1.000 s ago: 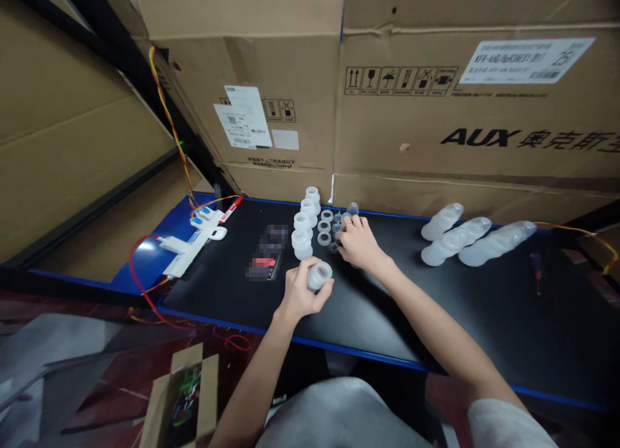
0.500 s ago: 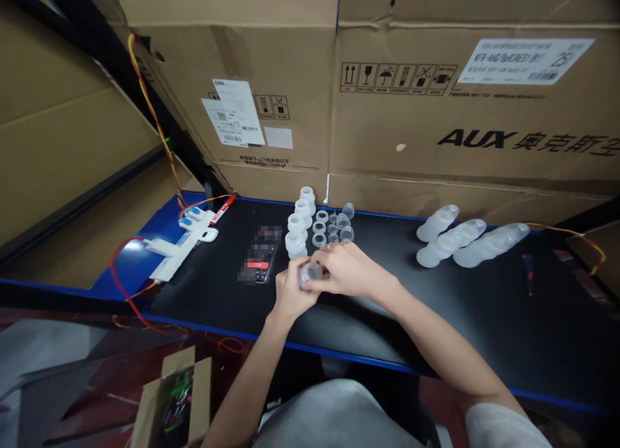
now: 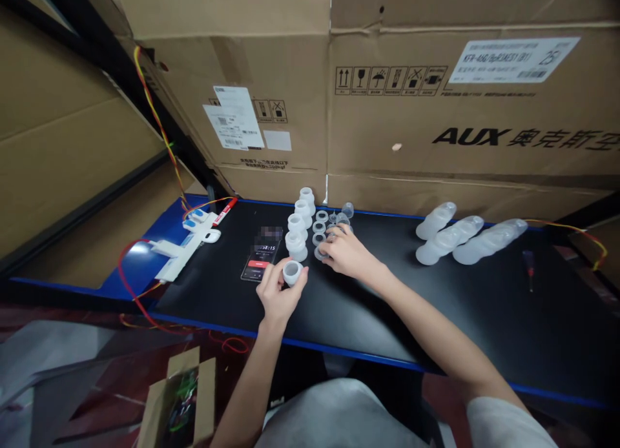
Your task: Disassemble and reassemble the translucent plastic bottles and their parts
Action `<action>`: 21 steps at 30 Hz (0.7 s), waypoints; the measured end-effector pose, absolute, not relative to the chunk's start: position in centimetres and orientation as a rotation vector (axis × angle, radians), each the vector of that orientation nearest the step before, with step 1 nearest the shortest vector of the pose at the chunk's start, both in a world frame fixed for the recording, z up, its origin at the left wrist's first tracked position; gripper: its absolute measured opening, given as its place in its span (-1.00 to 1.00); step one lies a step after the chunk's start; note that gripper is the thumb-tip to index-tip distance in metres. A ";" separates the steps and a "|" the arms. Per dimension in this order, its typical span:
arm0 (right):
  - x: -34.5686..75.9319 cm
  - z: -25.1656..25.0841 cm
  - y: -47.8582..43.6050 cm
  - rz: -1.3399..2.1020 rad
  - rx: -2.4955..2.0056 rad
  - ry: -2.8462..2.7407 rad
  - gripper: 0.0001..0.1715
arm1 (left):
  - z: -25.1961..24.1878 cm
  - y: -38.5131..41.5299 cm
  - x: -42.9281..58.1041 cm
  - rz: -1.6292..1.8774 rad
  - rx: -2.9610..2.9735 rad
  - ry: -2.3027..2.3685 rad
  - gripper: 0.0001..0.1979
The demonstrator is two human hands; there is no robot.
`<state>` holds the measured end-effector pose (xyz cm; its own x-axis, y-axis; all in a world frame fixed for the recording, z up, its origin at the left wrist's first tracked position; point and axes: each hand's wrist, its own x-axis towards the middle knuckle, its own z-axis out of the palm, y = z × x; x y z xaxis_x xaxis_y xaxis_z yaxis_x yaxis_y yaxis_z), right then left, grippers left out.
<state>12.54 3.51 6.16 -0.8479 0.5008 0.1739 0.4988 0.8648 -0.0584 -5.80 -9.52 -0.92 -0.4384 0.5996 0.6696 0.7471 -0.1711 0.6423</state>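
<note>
My left hand (image 3: 278,292) grips a small translucent white bottle (image 3: 292,273) above the front of the black table, its round open mouth facing up. My right hand (image 3: 346,251) has its fingertips closed on a screw ring (image 3: 320,252) at the front end of a row of similar rings (image 3: 318,226). Just beyond the left hand, several white bottles (image 3: 295,223) stand in a line. Small clear teat-like pieces and clear domed caps (image 3: 347,210) lie beside the rings, some of them hidden by my right hand.
A phone (image 3: 264,254) lies left of the bottles, near a white power strip (image 3: 186,244) with cables and a red marker (image 3: 225,211). Stacked translucent pieces (image 3: 450,238) lie at the right, near a small dark tool (image 3: 529,270). Cardboard (image 3: 387,125) walls the back; an open box (image 3: 206,396) sits below.
My hands have separated. The left has moved slightly left with the bottle, whose mouth now shows open. The right has moved forward with a ring to the front of the ring row.
</note>
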 end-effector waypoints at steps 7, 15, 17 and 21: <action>11.5 3.3 2.9 -0.172 -0.717 -2.758 -0.91 | -1.6 -8.9 -5.6 -1.893 -1.407 -2.141 -0.31; 11.6 4.3 3.5 0.029 -0.777 -2.687 -0.64 | -1.7 -8.6 -6.0 -2.101 -1.298 -2.211 -0.26; 12.9 7.0 3.7 0.110 -0.770 -2.651 -0.58 | -1.9 -8.5 -6.2 -2.178 -1.268 -2.233 -0.24; 18.1 14.1 3.4 -0.094 -1.050 -2.455 -0.63 | -2.1 -8.3 -6.3 -2.209 -1.289 -2.252 -0.21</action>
